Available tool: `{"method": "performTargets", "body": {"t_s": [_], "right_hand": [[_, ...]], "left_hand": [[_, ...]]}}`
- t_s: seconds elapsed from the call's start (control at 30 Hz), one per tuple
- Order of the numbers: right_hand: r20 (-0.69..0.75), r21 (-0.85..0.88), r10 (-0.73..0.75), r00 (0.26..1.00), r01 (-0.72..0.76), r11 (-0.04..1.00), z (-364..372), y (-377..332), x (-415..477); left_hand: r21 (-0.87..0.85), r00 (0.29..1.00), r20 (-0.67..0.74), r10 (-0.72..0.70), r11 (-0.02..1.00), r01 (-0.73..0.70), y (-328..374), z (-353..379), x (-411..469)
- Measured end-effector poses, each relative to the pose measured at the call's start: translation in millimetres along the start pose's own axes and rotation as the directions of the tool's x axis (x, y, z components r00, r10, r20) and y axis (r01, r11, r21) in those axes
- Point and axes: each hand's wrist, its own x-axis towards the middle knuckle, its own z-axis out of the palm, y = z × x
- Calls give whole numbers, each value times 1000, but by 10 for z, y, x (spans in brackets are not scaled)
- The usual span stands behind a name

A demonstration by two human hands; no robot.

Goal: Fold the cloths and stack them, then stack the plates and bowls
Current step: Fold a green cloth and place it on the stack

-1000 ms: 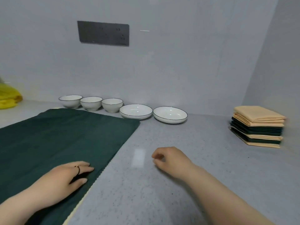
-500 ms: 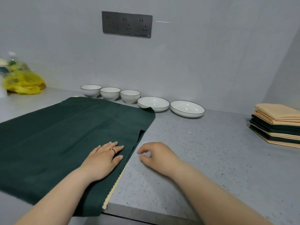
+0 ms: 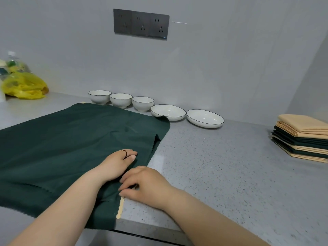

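A large dark green cloth (image 3: pixel 67 144) lies spread over the left of the grey counter, with a cream underside showing along its right edge. My left hand (image 3: pixel 117 164) rests flat on the cloth near that edge, a ring on one finger. My right hand (image 3: pixel 143 185) sits just right of it, its fingertips pinching the cloth's right edge. Against the wall stand three white bowls (image 3: pixel 121 100) in a row and two white plates (image 3: pixel 205 118) to their right. A stack of folded cream and green cloths (image 3: pixel 301 137) sits at the far right.
A yellow plastic bag (image 3: pixel 24 86) lies at the back left of the counter (image 3: pixel 221 166). A dark socket panel (image 3: pixel 141 23) is on the wall above the bowls. The counter's front edge runs just under my forearms.
My right hand has moved left onto the cloth's right edge and closed its fingertips on it. My left hand stays flat on the cloth. The view has shifted left and nearer.
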Motion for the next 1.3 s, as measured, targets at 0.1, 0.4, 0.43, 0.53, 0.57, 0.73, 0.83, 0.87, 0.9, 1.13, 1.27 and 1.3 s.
{"method": "performTargets", "body": {"t_s": [0.1, 0.4, 0.43, 0.53, 0.57, 0.73, 0.83, 0.87, 0.9, 1.13, 1.27, 1.3], "right_hand": [[-2, 69, 37, 999, -37, 997, -13, 2, -1], [20, 333, 263, 965, -255, 908, 34, -47, 34], [19, 332, 266, 964, -257, 908, 27, -49, 29], [-13, 313, 257, 966, -241, 919, 40, -51, 30], [-30, 317, 258, 966, -236, 919, 43, -47, 34], [-127, 373, 284, 950, -220, 902, -5, 53, 55], [-217, 402, 324, 921, -218, 889, -94, 144, 35], [-242, 414, 337, 910, -218, 884, -135, 173, 21], [-267, 422, 352, 897, -220, 880, -180, 207, 1], [-441, 446, 461, 771, -258, 857, -631, 481, -334], [-505, 438, 510, 697, -302, 847, -903, 681, -757], [-511, 440, 527, 679, -320, 839, -950, 722, -884]], "left_hand": [[-7, 1000, -2, -1, 1000, 1, -14, 8, -18], [-133, 1000, 0, -1, 991, 1, 9, -2, -71], [-168, 1000, 3, -3, 986, 3, 20, -5, -83], [-283, 1000, 15, -4, 959, 8, 39, -35, -105], [-313, 1000, 29, 5, 950, 5, 35, -56, -115], [-388, 982, 147, 116, 920, -50, -34, -292, -307], [-247, 943, 296, 152, 966, -78, -76, -459, -464], [-170, 928, 347, 135, 982, -80, -52, -493, -536], [-50, 923, 368, 111, 994, -100, -43, -498, -590], [610, 998, -28, 60, 791, -31, -106, -477, -681], [541, 999, 44, 3, 841, -27, -7, -425, -701], [509, 996, 90, 2, 860, -48, 49, -386, -707]]}}
